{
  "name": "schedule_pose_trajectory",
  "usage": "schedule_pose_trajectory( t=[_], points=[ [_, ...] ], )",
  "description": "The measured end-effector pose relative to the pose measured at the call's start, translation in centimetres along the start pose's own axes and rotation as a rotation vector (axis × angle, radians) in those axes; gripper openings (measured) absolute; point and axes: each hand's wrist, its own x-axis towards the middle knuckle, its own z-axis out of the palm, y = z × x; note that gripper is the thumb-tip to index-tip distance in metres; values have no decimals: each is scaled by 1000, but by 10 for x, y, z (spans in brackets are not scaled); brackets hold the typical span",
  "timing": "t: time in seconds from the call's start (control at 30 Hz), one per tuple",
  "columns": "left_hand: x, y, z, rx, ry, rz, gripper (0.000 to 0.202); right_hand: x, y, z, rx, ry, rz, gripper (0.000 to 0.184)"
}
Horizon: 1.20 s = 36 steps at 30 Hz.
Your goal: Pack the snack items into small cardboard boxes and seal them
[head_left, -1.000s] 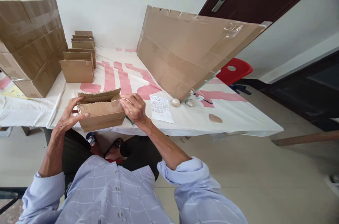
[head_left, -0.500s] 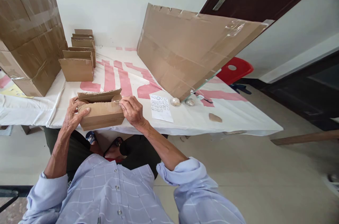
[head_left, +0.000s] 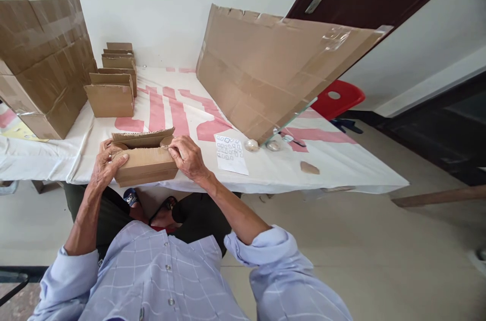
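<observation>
left hand [head_left: 106, 164] is closed over the left end of a small cardboard box [head_left: 146, 166], fingers curled on its top edge and thumb along the front, while the right hand [head_left: 188, 159] pinches the box's upper right corner with its fingertips pressed together on the flap edge. the box sits at the near edge of the table, lower left of centre in the frame, resting on the white cloth with red lettering [head_left: 266, 174]. judging by its shape, the box is already squared up with the near flap folded down; the far flap stands raised and the top looks not yet shut. behind it, toward the upper left, a row of small open boxes [head_left: 111, 98] stands in a line, beside a large taped carton [head_left: 41, 57]. to the right of the hands lies a printed paper slip [head_left: 230, 153], then two small round objects [head_left: 251, 146] and a brown scrap [head_left: 309, 167]. a big flattened cardboard sheet [head_left: 273, 68] leans across the upper middle, well apart from the hands; a red stool [head_left: 337, 99] shows past it. nothing crowds the box.
</observation>
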Motion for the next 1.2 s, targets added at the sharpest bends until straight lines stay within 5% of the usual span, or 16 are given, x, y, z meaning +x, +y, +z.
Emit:
schedule_pose_trajectory(
  t=[0.2, 0.37, 0.5, 0.57, 0.67, 0.8, 1.0, 1.2],
  points=[
    [0, 1, 1, 3, 11, -16, 42, 17, 1, -7, 59, -157, 17, 15],
    [0, 5, 2, -4, 15, -52, 39, 7, -5, -2, -118, -34, -149, 23],
    [3, 6, 3, -7, 1, -47, 38, -16, -18, 1, -25, 99, -207, 20],
    [4, 6, 3, 0, 13, -48, 38, -23, -28, -3, 113, 207, -121, 16],
    [6, 6, 3, 19, 35, -41, 37, -22, -41, -17, 350, 349, 213, 18],
    [8, 10, 1, 51, 34, -31, 37, -10, -46, -36, 585, 298, 464, 33],
    [15, 19, -9, 48, 48, -1, 42, -15, 9, -65, 503, 354, 588, 40],
    [25, 12, -24, 110, 145, -57, 48, -62, 103, -148, 148, 517, 902, 36]
  ],
)
